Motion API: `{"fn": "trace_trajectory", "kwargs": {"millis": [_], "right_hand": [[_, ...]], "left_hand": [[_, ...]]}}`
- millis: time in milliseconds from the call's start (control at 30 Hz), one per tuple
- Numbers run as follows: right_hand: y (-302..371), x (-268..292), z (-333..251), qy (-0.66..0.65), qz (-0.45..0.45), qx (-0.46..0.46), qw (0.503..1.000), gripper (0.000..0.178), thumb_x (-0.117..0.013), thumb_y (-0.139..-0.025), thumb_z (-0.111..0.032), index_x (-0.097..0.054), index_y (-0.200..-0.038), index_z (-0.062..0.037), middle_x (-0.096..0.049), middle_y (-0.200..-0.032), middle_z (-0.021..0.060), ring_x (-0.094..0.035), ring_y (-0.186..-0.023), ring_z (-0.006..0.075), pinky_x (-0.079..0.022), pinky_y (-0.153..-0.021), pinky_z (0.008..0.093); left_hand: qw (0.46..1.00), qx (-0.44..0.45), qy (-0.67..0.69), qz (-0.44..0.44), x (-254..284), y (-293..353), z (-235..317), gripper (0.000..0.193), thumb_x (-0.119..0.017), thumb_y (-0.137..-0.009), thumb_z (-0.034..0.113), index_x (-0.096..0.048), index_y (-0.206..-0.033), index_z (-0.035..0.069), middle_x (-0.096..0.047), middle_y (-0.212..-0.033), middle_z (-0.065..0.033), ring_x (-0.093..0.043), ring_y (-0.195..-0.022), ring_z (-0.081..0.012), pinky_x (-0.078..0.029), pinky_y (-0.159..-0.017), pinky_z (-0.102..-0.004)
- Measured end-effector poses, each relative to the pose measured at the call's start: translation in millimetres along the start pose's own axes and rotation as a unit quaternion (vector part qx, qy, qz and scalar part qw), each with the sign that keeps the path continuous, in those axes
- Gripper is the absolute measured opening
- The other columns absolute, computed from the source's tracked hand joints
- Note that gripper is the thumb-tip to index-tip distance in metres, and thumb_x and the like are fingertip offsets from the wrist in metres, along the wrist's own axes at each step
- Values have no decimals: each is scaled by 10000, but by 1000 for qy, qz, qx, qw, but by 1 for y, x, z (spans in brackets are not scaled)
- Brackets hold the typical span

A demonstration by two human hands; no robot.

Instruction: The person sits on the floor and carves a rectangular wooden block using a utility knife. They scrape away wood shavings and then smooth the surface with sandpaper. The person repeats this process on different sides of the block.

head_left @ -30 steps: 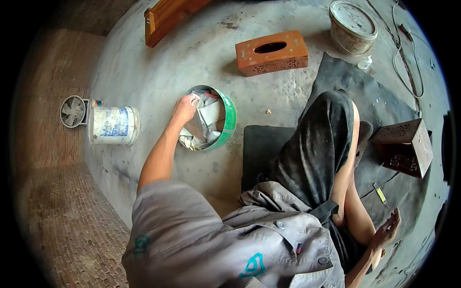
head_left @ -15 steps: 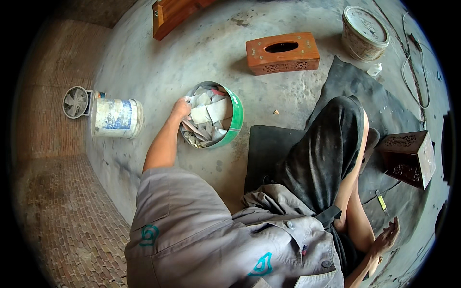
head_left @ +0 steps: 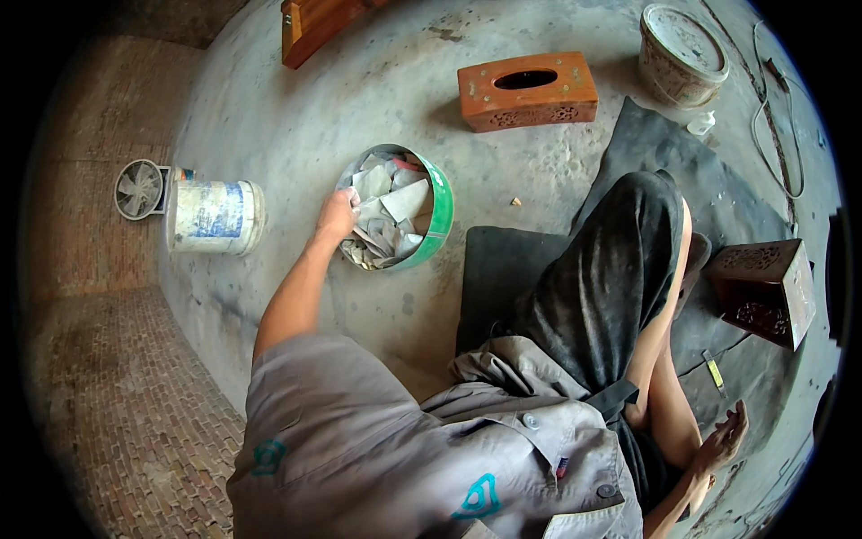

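Note:
My left hand is at the left rim of a round green-sided tub, its fingers closed. Something pale shows at the fingertips; whether it is a held scrap or one lying in the tub I cannot tell. Inside lie many grey, white and reddish scraps that look like cut sandpaper. On the far right, my right hand is held beside my lower leg, fingers stretched out and nothing in it. A yellow-handled cutter lies on the dark mat just beyond that hand.
Ahead stands an orange-brown wooden tissue box, with a lidded, stained bucket and small white bottle to its right. A dark carved box rests at right. Leftward are a white bucket and fan. A cable runs along the floor.
My left hand has shifted slightly nearer me along the tub's rim, and the scraps under it lie differently. My right hand stays in about the same pose.

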State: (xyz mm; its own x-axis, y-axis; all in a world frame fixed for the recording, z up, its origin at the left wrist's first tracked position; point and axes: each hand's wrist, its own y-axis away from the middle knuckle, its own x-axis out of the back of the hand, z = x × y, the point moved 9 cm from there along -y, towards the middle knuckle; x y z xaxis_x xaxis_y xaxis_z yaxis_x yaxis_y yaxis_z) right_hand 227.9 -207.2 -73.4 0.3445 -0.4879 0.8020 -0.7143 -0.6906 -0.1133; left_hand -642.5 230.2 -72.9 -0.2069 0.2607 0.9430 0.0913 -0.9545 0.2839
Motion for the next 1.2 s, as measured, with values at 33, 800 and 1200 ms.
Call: {"fn": "trace_trajectory", "kwargs": {"millis": [33,800,1200], "right_hand": [[0,0,1,-13,3,4,1000,318,-502,-1133,-125,-672,-1402,-113,-716,-1299,30,-672,-1006,136,-521,-772,283],[-1,-5,24,-121,-12,-9,992,361,-466,-1133,-60,-644,-1442,-110,-706,-1352,46,-652,-1030,112,-497,-773,249],[-1,-3,20,-123,-9,-8,992,369,-463,-1131,-55,-640,-1449,-113,-703,-1349,43,-645,-1033,111,-502,-784,250]], "left_hand": [[997,-29,-59,45,13,15,15,72,-664,-922,22,-653,-990,1,-722,-985,-236,-726,-916,-394,-563,-715,-470],[945,-140,53,292,39,71,25,324,-652,-916,-56,-646,-1231,20,-721,-1206,-193,-699,-1084,-414,-568,-922,-437],[926,-30,267,263,33,57,16,369,-639,-972,-48,-662,-1339,-66,-733,-1293,-178,-701,-1201,-234,-548,-1042,-345]]}}
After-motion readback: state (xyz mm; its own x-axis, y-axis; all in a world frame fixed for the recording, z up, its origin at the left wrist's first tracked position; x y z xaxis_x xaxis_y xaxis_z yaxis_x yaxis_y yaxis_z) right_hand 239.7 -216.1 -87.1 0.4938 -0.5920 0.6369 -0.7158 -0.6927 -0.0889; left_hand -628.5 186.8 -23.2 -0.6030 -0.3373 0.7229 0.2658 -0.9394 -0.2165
